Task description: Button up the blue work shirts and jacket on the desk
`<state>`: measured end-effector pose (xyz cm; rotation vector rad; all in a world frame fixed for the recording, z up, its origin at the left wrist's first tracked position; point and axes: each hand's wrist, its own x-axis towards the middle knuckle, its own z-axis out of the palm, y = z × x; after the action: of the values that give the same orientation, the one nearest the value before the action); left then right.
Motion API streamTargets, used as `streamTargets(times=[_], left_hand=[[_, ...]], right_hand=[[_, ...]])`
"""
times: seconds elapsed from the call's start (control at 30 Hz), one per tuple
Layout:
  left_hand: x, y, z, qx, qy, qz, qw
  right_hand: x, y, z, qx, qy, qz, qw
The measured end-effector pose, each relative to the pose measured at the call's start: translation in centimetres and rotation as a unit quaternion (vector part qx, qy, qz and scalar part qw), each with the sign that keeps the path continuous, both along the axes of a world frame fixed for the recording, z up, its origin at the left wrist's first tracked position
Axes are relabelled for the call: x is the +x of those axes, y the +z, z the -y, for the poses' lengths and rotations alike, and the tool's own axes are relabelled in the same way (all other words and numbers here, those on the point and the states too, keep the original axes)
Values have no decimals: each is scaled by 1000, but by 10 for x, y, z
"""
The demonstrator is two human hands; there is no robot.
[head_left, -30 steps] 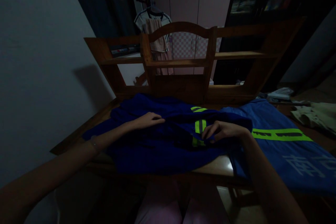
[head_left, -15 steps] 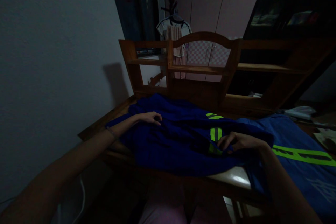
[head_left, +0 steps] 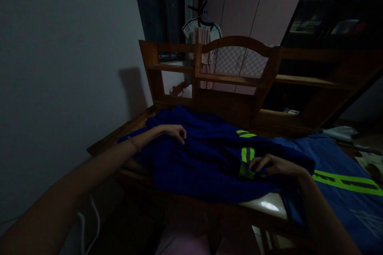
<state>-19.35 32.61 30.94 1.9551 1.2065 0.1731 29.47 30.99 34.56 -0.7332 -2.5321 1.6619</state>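
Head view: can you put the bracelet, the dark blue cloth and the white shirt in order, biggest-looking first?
1. Dark blue cloth
2. White shirt, partly covered and farther away, so it looks smaller than it is
3. Bracelet

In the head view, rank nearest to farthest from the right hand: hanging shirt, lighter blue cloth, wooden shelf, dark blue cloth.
1. Dark blue cloth: touching the right hand
2. Lighter blue cloth: right side
3. Wooden shelf: behind both cloths
4. Hanging shirt: beyond the shelf

A deep-blue garment (head_left: 191,175) with yellow-green bands (head_left: 247,154) lies rumpled across the desk (head_left: 271,204).
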Motion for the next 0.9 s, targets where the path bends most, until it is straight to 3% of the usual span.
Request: streamTargets(times=[0.3, 0.53, 0.7, 0.9], left_hand=[[0, -3, -2, 14, -2, -4, 1000], [0, -4, 9, 77, 12, 7, 997], [-1, -2, 8, 79, 24, -35, 996], [12, 8, 5, 132, 41, -97, 986]], right_hand=[[2, -2, -1, 4, 10, -12, 1000], [1, 0, 0, 15, 11, -5, 1000], [0, 2, 3, 18, 5, -3, 1000], [1, 0, 2, 17, 4, -5, 1000]])
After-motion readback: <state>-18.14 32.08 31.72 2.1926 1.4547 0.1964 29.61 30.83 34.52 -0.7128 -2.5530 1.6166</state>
